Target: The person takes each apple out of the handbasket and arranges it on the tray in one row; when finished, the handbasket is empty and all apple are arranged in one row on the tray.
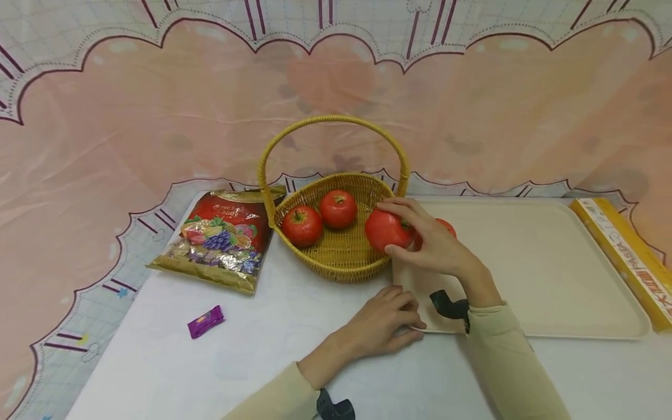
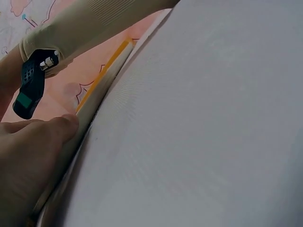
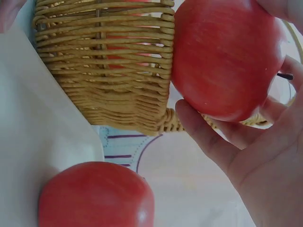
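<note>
My right hand (image 1: 438, 242) grips a red apple (image 1: 387, 231) by its sides at the right rim of the wicker basket (image 1: 343, 273). In the right wrist view, the fingers of that hand curve round this apple (image 3: 227, 56), whose dark stem faces the palm. Two more apples, one at the left (image 1: 302, 226) and one at the back (image 1: 338, 209), lie inside the basket. Another apple (image 3: 97, 196) sits on the beige tray (image 1: 525, 268), mostly hidden behind my right hand in the head view. My left hand (image 1: 380, 324) pinches the tray's front left corner between thumb and fingers.
Left of the basket lies a red and gold candy bag (image 1: 217, 239), with a small purple wrapped candy (image 1: 206, 321) in front of it. A long yellow box (image 1: 627, 262) runs along the tray's right edge. The basket's tall handle (image 1: 336, 118) arches above it.
</note>
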`<action>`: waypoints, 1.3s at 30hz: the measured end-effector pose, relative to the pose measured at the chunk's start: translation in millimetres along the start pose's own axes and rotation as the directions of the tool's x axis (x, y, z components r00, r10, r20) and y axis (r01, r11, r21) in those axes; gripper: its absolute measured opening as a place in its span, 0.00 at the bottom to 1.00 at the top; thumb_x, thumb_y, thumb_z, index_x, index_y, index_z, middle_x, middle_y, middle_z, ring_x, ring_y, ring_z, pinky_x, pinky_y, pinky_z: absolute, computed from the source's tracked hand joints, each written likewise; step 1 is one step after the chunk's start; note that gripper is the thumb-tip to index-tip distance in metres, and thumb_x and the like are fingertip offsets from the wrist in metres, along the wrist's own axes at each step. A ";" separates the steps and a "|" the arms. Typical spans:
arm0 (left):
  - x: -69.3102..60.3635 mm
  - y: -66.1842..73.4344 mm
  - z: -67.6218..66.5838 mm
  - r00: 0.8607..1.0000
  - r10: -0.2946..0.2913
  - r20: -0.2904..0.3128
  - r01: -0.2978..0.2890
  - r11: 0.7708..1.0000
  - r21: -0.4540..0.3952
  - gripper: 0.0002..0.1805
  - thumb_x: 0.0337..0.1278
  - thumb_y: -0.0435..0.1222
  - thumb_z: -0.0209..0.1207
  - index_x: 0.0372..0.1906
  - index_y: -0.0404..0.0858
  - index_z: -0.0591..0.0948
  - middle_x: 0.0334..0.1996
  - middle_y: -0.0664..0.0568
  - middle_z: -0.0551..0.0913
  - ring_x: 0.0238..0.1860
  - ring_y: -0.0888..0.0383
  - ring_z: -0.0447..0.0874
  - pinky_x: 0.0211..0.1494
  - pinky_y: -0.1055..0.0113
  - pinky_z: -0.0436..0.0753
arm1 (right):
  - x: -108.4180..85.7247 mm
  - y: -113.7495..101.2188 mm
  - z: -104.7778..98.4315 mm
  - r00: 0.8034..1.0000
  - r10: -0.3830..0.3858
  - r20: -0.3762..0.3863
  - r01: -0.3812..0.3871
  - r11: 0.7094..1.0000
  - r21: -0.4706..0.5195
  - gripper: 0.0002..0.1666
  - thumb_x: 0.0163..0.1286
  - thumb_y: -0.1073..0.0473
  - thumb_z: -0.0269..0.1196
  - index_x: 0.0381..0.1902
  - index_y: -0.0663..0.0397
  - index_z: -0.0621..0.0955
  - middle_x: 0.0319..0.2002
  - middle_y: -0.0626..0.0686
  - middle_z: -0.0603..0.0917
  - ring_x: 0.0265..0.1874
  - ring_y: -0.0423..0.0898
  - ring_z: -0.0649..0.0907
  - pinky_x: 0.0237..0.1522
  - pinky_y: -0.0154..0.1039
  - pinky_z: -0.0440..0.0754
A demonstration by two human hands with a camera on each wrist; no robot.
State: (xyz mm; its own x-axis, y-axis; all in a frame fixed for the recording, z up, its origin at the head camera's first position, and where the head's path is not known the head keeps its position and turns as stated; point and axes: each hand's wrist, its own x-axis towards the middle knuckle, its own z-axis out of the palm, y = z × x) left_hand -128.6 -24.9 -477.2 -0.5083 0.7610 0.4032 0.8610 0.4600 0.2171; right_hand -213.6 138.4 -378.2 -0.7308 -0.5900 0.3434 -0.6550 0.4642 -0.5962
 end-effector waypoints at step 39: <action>-2.4 -0.3 2.8 1.000 -0.005 -0.004 0.004 0.999 -0.054 0.08 0.61 0.47 0.58 0.41 0.55 0.85 0.37 0.65 0.77 0.48 0.66 0.71 0.68 0.67 0.65 | -18.2 15.4 -32.1 0.992 0.126 0.015 -0.124 0.989 -0.081 0.37 0.58 0.50 0.68 0.65 0.34 0.69 0.65 0.46 0.65 0.57 0.50 0.73 0.53 0.53 0.78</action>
State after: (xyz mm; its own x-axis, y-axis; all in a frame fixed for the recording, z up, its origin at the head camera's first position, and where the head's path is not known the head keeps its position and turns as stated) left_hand -127.7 -25.6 -480.7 -0.5121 0.7569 0.4061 0.8586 0.4381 0.2662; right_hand -216.5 177.5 -370.4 -0.8043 -0.5366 0.2552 -0.5727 0.5857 -0.5735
